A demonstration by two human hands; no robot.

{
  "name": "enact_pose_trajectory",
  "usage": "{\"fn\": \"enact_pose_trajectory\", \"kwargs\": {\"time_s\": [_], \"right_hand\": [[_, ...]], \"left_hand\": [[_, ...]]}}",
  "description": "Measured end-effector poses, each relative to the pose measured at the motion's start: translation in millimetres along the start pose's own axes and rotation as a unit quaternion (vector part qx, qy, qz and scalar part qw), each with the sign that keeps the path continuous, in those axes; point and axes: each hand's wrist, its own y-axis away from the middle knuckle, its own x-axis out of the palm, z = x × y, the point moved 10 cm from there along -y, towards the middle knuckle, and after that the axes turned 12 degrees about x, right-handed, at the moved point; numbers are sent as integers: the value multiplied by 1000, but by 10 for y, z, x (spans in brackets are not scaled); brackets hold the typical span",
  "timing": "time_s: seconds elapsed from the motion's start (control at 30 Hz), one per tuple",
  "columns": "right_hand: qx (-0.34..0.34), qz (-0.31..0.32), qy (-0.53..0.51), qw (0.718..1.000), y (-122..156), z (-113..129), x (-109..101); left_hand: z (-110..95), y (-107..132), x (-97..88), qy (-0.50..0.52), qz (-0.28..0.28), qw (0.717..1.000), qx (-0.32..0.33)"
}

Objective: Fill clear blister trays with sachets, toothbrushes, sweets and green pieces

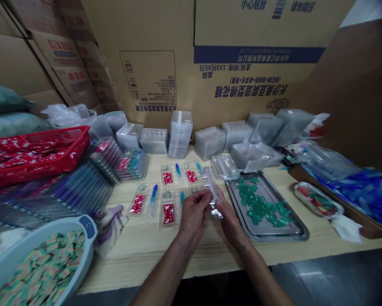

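Note:
Over the middle of the table, my left hand (193,212) and my right hand (229,216) both grip a clear plastic blister tray (211,187), tilted up nearly edge-on. Fingers of the left press at its near side while the right supports it from the other side. Just beyond and left of the hands lie several filled trays, among them one with a red packet (168,213) and another with a blue-capped tube (153,194). To the right of my hands, a metal tray (264,236) holds green translucent candies (257,202).
Stacked empty clear trays (180,134) line the back against a large cardboard box (184,63). At left are a red basket (72,148) of packets and a blue basin (90,250) of striped candy pieces. An open carton (363,223) with blue tubes stands at right.

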Motion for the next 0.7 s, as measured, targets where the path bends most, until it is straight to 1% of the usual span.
{"fn": "enact_pose_trajectory", "kwargs": {"time_s": [0.1, 0.2, 0.27, 0.33, 0.4, 0.47, 0.53, 0.6, 0.67, 0.7], "right_hand": [[-5, -7, 49, 999, -5, 35, 7], [-10, -31, 99, 995, -28, 76, -5], [-8, -44, 71, 996, -84, 79, -45], [16, -55, -25, 998, -197, 23, -139], [51, -73, -137, 987, -360, -72, -272], [62, -102, -202, 972, -544, -116, -415], [29, -131, -210, 968, -703, -65, -533], [-20, -147, -191, 970, -794, 9, -585], [-54, -146, -174, 972, -806, 27, -575], [-62, -140, -170, 973, -790, 9, -560]], "left_hand": [[-30, -16, -27, -29, 13, 999, -5], [-66, -45, -32, -39, 39, 998, -14], [-118, -88, -61, -36, 47, 998, -13], [-220, -163, -132, -29, 43, 999, 3], [-355, -256, -226, -15, 37, 999, 27], [-467, -348, -326, -3, 38, 999, 38], [-542, -433, -456, -5, 33, 999, 39], [-594, -517, -616, -33, 23, 998, 38], [-644, -602, -823, -113, 4, 993, 40], [-681, -642, -942, -166, -12, 985, 44]]}}
